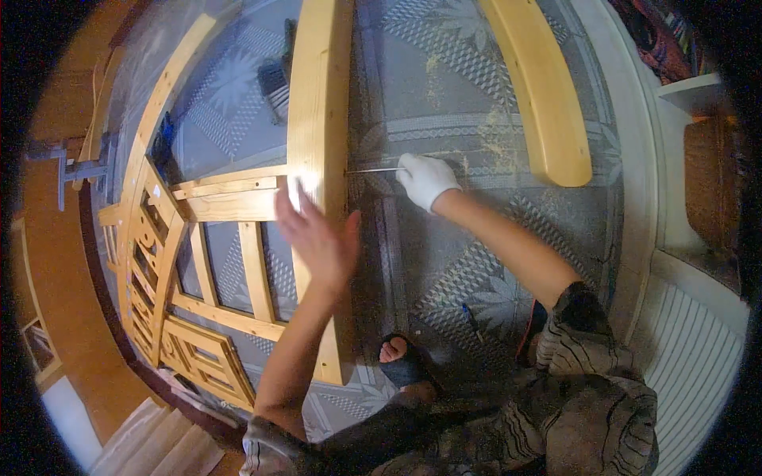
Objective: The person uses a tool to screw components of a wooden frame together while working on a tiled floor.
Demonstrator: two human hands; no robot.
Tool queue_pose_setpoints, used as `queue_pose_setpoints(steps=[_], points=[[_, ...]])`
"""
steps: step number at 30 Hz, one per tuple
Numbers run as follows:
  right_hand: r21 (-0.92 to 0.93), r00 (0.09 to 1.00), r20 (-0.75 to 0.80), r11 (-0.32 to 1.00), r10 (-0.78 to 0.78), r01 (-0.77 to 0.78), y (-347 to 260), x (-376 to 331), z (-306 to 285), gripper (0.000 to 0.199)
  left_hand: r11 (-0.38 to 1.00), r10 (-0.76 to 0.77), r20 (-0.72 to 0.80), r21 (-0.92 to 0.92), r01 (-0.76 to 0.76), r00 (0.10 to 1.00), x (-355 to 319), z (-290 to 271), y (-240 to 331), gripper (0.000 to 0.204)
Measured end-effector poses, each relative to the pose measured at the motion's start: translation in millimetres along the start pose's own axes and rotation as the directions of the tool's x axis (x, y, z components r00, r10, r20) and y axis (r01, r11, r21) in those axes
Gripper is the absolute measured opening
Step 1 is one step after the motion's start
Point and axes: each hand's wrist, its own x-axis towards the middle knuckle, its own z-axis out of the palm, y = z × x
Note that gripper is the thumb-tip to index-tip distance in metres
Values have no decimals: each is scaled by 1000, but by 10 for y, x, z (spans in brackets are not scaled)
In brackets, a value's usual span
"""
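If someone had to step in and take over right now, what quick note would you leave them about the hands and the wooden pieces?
Left hand: bare, open, pressed flat on the long pine rail to steady it.
Right hand: white glove, shut on a thin metal tool whose tip meets the rail's right edge.
The rail adjoins the lattice bed frame lying on the patterned rug. A curved wooden piece lies apart, upper right.
Done: cannot tell how far the tool is in.
Left: the curved piece remains unattached.
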Motion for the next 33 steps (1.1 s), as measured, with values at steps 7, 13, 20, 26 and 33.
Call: queue_pose_setpoints(steps=[7,13,20,26,33], points=[[281,994,-34,954,-100,106,55,156,196,22,918,-359,454,13,397,815,15,-7,-402,73],[531,517,847,149,-126,-834,-55,320,169,23,905,-384,455,11,426,804,13,-37,-386,69],[524,935,313,851,-167,-24,-69,291,319,31,911,-378,468,36,410,799,5,-24,-468,74],[270,918,267,937,-292,220,-117,106,258,33,894,-391,510,11,449,766,-138,-80,-523,74],[-63,812,476,908,-338,414,-189,6,75,25,910,-368,516,28,414,773,-238,-185,-538,74]])
